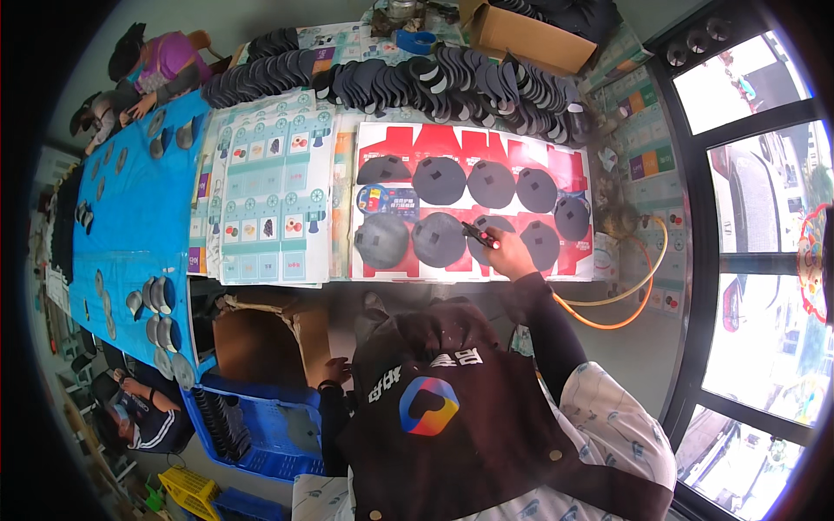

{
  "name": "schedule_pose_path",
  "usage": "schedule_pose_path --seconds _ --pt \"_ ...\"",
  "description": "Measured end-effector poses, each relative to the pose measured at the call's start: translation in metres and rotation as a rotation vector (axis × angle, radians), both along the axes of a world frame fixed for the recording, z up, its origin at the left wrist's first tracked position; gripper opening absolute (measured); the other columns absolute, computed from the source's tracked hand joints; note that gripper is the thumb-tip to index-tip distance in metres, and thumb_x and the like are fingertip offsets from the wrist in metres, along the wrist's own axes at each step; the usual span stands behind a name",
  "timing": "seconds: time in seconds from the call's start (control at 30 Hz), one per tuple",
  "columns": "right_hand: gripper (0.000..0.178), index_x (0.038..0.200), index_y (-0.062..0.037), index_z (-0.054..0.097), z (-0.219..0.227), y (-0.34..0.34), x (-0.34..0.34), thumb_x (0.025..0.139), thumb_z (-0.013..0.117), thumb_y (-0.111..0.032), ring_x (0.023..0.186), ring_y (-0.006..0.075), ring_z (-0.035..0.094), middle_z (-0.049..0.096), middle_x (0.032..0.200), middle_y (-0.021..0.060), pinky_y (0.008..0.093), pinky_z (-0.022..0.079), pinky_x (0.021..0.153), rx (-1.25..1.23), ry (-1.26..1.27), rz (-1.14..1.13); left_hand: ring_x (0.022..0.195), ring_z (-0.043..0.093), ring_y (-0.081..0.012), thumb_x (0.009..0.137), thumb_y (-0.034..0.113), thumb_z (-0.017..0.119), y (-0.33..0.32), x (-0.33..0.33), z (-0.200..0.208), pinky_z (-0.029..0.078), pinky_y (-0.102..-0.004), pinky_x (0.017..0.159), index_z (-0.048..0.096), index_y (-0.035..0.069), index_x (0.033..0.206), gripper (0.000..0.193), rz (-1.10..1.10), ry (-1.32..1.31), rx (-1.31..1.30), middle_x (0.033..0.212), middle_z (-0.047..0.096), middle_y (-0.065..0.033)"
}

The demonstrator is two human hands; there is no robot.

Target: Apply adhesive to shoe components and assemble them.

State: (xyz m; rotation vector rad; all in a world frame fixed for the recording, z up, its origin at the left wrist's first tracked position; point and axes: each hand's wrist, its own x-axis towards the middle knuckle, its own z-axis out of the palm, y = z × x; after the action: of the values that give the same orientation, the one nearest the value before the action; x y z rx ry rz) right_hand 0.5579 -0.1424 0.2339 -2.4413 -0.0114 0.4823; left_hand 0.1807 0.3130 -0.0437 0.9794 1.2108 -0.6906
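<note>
In my right hand (508,253) is a short black tool with reddish parts (480,235); its exact kind is hidden by my fingers. Its tip is over the front row of dark grey round pieces, between one disc (439,240) and the disc beside it (488,230), partly covered by my hand. Most discs, such as this back-row one (491,184), carry a small black square. They lie on a red and white printed sheet (382,139). Beside my body, below the table edge, my left hand (336,371) hangs with fingers loosely apart, nothing visible in it.
Stacks of dark curved pieces (373,87) line the table's back. Printed sheets (274,208) lie left of the discs; beyond is a blue-topped table (130,226) with people around it. A cardboard box (261,343) and blue crate (278,460) stand low left. An orange hose (608,326) loops right.
</note>
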Motion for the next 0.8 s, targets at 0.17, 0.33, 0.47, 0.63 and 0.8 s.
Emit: schedule_pose_path --seconds 0.17,0.33,0.47,0.63,0.8 --pt "0.030 0.102 -0.0062 0.072 -0.003 -0.001 -0.018 0.092 0.061 -0.032 0.088 0.0464 0.066 0.070 0.090 0.0244 0.0518 0.053 0.078 -0.014 -0.042 0.082 0.067 0.062 -0.0209 0.095 0.019 0.063 -0.003 -0.017 -0.014 0.051 -0.0346 0.055 0.065 0.004 0.113 0.024 -0.828 -0.533 0.366 0.084 0.066 -0.0095" --pt "0.030 0.106 -0.0029 0.072 -0.006 -0.003 -0.017 0.088 0.065 -0.025 0.090 0.0462 0.066 0.070 0.090 0.0253 0.0492 0.053 0.078 0.116 -0.153 -0.030 0.068 0.063 -0.0215 0.095 0.018 0.061 0.000 -0.019 -0.028 0.053 -0.0368 0.057 0.064 0.002 0.114 0.025 -0.438 -0.476 0.188 0.087 0.067 -0.0105" --pt "0.030 0.107 -0.0005 0.071 0.002 -0.017 -0.028 0.086 0.066 -0.022 0.091 0.0454 0.067 0.069 0.090 0.0268 0.0492 0.054 0.080 -0.051 -0.026 -0.030 0.072 0.065 -0.0229 0.096 0.020 0.061 0.010 -0.009 -0.029 0.053 -0.0367 0.059 0.062 0.001 0.118 0.029 -0.259 -0.343 0.102 0.091 0.068 -0.0121" --pt "0.037 0.115 -0.0005 0.070 -0.007 0.003 -0.034 0.083 0.064 -0.016 0.095 0.0470 0.066 0.069 0.096 0.0282 0.0449 0.053 0.085 0.115 0.038 -0.068 0.078 0.063 -0.0190 0.101 0.021 0.049 0.018 0.010 -0.001 0.050 -0.0341 0.062 0.066 0.009 0.123 0.030 -0.187 -0.050 0.073 0.096 0.069 -0.0061" --pt "0.032 0.109 -0.0018 0.072 -0.005 0.008 -0.030 0.082 0.064 -0.017 0.098 0.0459 0.065 0.069 0.098 0.0269 0.0447 0.053 0.084 0.170 0.166 0.058 0.066 0.062 -0.0227 0.097 0.024 0.059 0.017 0.024 0.015 0.049 -0.0331 0.053 0.060 0.004 0.121 0.031 -0.139 -0.063 0.049 0.088 0.068 -0.0131"
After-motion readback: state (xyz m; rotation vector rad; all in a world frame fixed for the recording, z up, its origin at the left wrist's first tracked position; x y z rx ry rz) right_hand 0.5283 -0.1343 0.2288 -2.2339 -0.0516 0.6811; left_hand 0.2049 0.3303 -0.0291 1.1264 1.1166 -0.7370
